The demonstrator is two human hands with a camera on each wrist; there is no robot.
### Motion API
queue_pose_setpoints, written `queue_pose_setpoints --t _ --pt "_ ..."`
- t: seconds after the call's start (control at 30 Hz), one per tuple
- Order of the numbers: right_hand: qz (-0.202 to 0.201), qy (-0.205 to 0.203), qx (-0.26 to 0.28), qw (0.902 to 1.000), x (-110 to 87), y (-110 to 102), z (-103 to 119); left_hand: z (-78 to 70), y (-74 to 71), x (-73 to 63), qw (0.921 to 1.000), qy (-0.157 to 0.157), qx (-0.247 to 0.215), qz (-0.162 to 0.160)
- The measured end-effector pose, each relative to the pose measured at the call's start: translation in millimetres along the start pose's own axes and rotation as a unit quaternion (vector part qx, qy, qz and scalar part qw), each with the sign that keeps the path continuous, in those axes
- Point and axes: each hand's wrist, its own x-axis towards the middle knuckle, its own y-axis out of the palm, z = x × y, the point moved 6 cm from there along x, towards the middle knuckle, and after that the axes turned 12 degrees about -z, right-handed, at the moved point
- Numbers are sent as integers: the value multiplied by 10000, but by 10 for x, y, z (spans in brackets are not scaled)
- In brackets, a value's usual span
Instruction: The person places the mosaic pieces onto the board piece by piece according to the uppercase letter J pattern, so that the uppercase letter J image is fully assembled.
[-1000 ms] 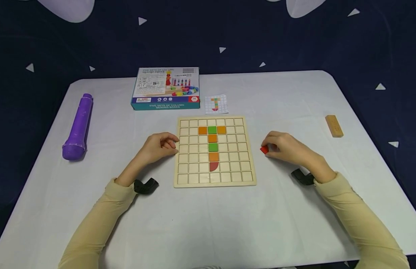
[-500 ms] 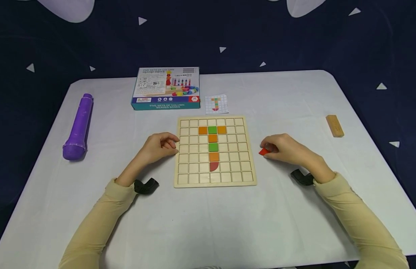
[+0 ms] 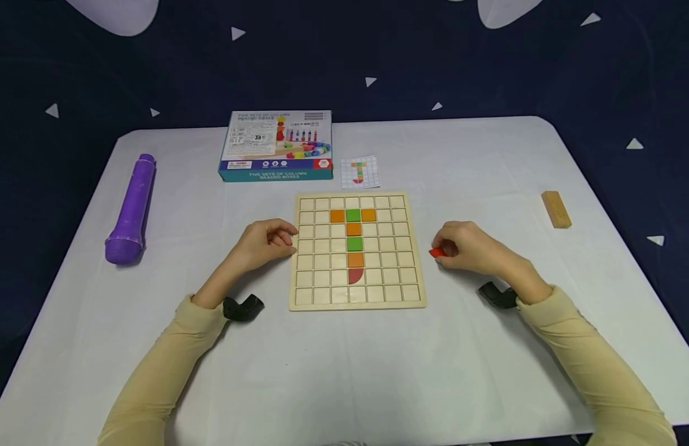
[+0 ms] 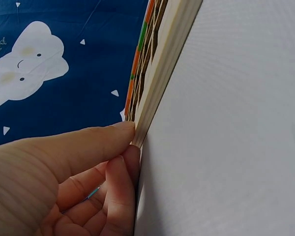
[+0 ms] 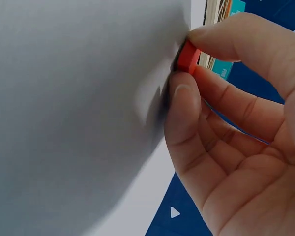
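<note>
A pale wooden grid board [image 3: 395, 290] lies mid-table, with orange and green square tiles forming a T and a dark red quarter-round tile [image 3: 355, 275] at the stem's foot. My left hand [image 3: 260, 241] touches the board's left edge with thumb and fingertip; the left wrist view shows the thumb [image 4: 88, 147] against that edge, the other fingers bent below it. Right of the board, my right hand [image 3: 472, 246] pinches a small red tile [image 3: 436, 253] close to the tablecloth. Fingers cover part of this tile [image 5: 188, 58], so its full shape is hidden.
Behind the board are a printed card [image 3: 359, 172] with a similar T pattern and a flat toy box [image 3: 275, 148]. A purple microphone-shaped object [image 3: 129, 214] lies at the left. A small wooden block [image 3: 556, 209] sits at the far right.
The red tile has turned between my right fingers, which stay in nearly the same spot. My left hand and the board keep their places; the head view has shifted very slightly.
</note>
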Motion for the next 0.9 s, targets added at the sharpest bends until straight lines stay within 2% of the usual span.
queue_pose_setpoints --t 0.2,0.33,0.53,0.9 --pt "-281 -206 -162 9993 12 5 63 -8 -1 0 10000 -25 -4 6" --pt "-521 -382 -240 9976 52 -4 171 -22 -3 -4 10000 -34 -1 4" --pt "-748 -402 -97 9963 121 2 375 -29 -3 -6 10000 -21 29 -6" --pt "-967 -609 114 9934 262 213 811 -29 -5 -7 10000 -33 40 -5"
